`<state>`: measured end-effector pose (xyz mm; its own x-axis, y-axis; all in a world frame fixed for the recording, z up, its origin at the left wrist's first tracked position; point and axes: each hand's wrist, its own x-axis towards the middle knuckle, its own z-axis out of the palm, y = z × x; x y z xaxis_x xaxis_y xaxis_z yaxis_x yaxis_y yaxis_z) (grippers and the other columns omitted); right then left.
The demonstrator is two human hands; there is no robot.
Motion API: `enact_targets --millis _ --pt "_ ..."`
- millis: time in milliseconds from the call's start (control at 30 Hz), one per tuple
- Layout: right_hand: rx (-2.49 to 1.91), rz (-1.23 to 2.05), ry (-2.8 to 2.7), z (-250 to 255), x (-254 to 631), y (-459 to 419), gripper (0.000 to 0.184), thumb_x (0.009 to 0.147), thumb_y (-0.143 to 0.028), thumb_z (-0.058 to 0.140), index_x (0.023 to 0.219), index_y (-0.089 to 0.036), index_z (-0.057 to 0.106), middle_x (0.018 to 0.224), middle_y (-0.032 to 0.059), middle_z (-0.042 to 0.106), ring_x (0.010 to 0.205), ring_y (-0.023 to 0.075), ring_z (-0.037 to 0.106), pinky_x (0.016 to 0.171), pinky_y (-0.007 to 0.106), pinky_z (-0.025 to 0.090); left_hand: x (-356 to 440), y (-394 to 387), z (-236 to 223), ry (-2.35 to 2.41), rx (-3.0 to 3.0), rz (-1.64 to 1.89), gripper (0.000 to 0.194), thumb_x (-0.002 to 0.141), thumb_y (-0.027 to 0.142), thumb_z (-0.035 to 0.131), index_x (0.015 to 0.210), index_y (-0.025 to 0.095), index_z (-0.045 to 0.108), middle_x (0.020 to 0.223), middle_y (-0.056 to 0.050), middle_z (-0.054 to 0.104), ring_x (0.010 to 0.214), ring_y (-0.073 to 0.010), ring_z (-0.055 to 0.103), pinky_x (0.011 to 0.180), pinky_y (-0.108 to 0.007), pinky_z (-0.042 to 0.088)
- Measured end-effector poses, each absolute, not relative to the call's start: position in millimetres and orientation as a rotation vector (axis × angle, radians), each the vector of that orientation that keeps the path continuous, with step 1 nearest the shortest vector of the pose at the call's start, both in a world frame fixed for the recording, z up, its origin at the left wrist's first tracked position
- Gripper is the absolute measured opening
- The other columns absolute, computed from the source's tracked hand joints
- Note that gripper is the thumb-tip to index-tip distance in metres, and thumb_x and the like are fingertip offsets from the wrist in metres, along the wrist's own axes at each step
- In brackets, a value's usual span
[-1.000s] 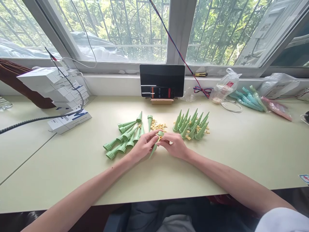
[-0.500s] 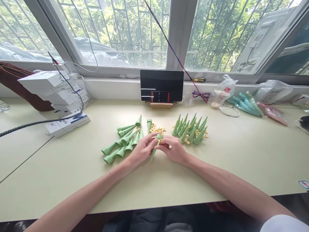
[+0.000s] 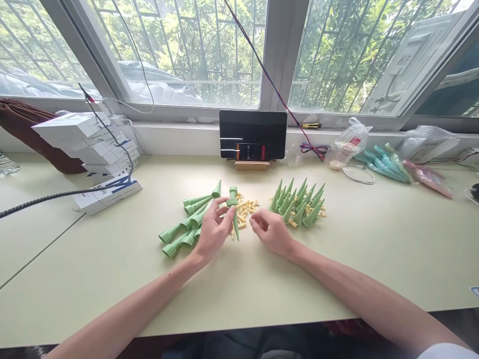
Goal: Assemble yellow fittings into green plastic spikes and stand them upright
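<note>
My left hand (image 3: 215, 230) pinches a green plant watering spike (image 3: 235, 224) near its wide capped end, with its tip pointing down toward me. My right hand (image 3: 272, 232) is apart from it, thumb and fingertips pressed together beside the small yellow valve pieces (image 3: 245, 209). Whatever may be between those fingertips is hidden. Left of my left hand lie several loose green spikes (image 3: 172, 234), partly covered by the hand. Beyond my right hand stand several spikes (image 3: 299, 202) in a group, tips up, with yellow valves on their sides.
A phone (image 3: 252, 151) with a running timer leans on a black tablet (image 3: 253, 124) at the back. White boxes (image 3: 107, 194) are stacked at the left, with a black cable across them. Plastic bags (image 3: 348, 144) and a coiled white cable (image 3: 357, 174) lie at the right back.
My hands have moved apart. The right hand has let go of the spike and shifted right; the left hand has carried the spike slightly left and up.
</note>
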<state>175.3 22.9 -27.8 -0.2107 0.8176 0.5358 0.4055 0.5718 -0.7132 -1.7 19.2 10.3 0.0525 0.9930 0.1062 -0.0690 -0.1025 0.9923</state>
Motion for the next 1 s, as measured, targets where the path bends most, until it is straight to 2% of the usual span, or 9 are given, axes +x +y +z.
enact_targets --millis 167,300,433,667,1000 --pt "-1.107 0.418 -1.811 -30 178 25 0.009 0.093 -0.021 0.052 0.097 -0.018 0.059 0.082 0.0023 0.062 0.054 0.0105 0.051 0.057 0.025 0.044 -5 19 8 1.213 1.412 1.242 0.039 0.086 0.045 0.065 0.114 0.023 0.05 0.075 0.003 0.058 0.044 -0.0057 0.043 0.039 -0.017 0.033" --pt "-1.14 0.365 -1.858 -32 179 25 0.014 0.093 -0.017 0.05 0.104 -0.018 0.058 0.094 0.0045 0.063 0.055 0.0102 0.052 0.063 0.027 0.046 -4 13 11 1.283 1.613 1.14 0.033 0.088 0.044 0.061 0.11 0.021 0.052 0.068 0.004 0.057 0.042 -0.0064 0.042 0.04 -0.019 0.03" --pt "-1.159 0.347 -1.898 -30 180 25 0.016 0.093 -0.015 0.048 0.105 -0.018 0.059 0.098 0.0059 0.063 0.057 0.0113 0.054 0.065 0.027 0.047 -3 11 9 1.344 1.818 1.011 0.028 0.088 0.041 0.06 0.105 0.02 0.055 0.061 0.005 0.056 0.045 -0.008 0.04 0.047 -0.021 0.032" --pt "-1.159 0.344 -1.95 -26 184 24 0.021 0.094 -0.01 0.045 0.107 -0.018 0.06 0.104 0.009 0.064 0.072 0.0165 0.061 0.067 0.028 0.049 -4 13 3 1.428 1.935 0.892 0.028 0.089 0.041 0.057 0.107 0.019 0.056 0.063 0.004 0.059 0.048 -0.0107 0.045 0.052 -0.023 0.035" --pt "-1.171 0.329 -2.067 -27 191 23 0.038 0.08 0.003 0.044 0.108 -0.018 0.06 0.106 0.0083 0.064 0.089 0.0201 0.063 0.073 0.029 0.05 -4 15 1 1.411 1.951 0.923 0.032 0.091 0.041 0.053 0.113 0.018 0.058 0.072 0.002 0.061 0.04 -0.0079 0.041 0.049 -0.023 0.036"
